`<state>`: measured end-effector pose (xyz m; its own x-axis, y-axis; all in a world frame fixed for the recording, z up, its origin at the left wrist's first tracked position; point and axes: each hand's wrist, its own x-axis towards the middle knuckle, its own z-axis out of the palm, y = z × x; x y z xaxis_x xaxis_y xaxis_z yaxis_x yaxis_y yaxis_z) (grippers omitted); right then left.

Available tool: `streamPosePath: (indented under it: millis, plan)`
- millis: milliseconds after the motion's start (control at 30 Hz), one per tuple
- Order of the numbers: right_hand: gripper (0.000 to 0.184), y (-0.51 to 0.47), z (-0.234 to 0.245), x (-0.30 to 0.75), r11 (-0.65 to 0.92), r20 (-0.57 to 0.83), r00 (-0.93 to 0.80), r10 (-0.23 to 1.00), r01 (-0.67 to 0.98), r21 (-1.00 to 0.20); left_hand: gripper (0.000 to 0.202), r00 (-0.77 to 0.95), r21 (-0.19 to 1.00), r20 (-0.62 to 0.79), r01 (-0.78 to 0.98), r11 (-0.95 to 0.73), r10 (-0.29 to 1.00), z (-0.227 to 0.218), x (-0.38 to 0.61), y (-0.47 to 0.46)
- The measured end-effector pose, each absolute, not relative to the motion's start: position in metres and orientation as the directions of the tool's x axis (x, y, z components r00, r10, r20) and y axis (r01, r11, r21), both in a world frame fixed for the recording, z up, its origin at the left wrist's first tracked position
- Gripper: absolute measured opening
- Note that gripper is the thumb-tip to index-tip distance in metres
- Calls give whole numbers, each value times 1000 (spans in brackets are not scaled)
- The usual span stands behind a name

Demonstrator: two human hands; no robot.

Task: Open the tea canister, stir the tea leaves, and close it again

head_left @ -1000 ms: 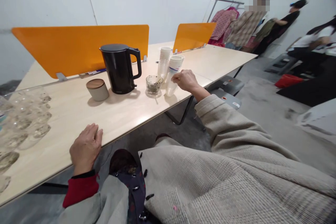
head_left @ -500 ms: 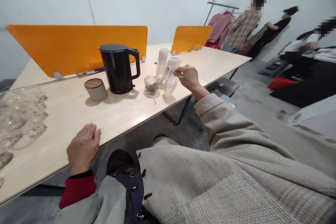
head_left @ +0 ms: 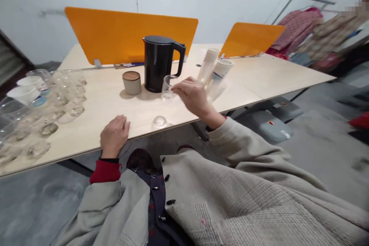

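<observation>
My right hand [head_left: 192, 96] is closed in a pinch on the rim of a clear plastic cup [head_left: 168, 87], held tilted over the table in front of the kettle. The cup is blurred and hard to trace against the wood. My left hand [head_left: 114, 133] lies on the table's near edge, fingers resting on the top and holding nothing. Behind the cup stands a black electric kettle [head_left: 159, 65], with a grey canister [head_left: 132, 84] with a wooden lid beside it. The glass bowl is hidden behind my right hand.
Several clear plastic cups [head_left: 62, 96] and white paper cups [head_left: 24, 94] stand on the left. Stacks of plastic cups [head_left: 208, 65] and paper cups [head_left: 221, 70] are beyond my right hand. Orange dividers [head_left: 129, 36] cross the table [head_left: 245, 80]. Grey stools [head_left: 269, 127] sit below.
My right hand has carried the plastic cup left, away from the stacks and past the glass bowl. The view has turned right to left, showing more of the cups on the left.
</observation>
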<state>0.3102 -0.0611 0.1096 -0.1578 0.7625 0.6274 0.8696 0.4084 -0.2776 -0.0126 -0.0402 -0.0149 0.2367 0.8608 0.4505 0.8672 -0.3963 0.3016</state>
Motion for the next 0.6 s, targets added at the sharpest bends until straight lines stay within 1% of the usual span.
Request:
streamPosePath:
  millis: [67,133,300,467,600]
  plan:
    - [26,-40,89,276,449,570,-213,794,837,-312,34,213,312,441,874,-372,872,-14,-13,-41]
    - [27,-21,72,248,484,521,-276,808,815,-318,35,206,311,431,880,-359,878,-14,-12,-42]
    - [29,2,49,206,529,437,-387,812,804,-271,35,223,298,409,884,-361,885,-13,-11,-44]
    - [28,8,39,195,565,472,-418,776,792,-229,35,226,283,425,887,-365,877,-13,-11,-46]
    - [16,10,39,198,596,513,-419,749,764,-245,31,231,282,433,883,-375,871,-12,-11,-47]
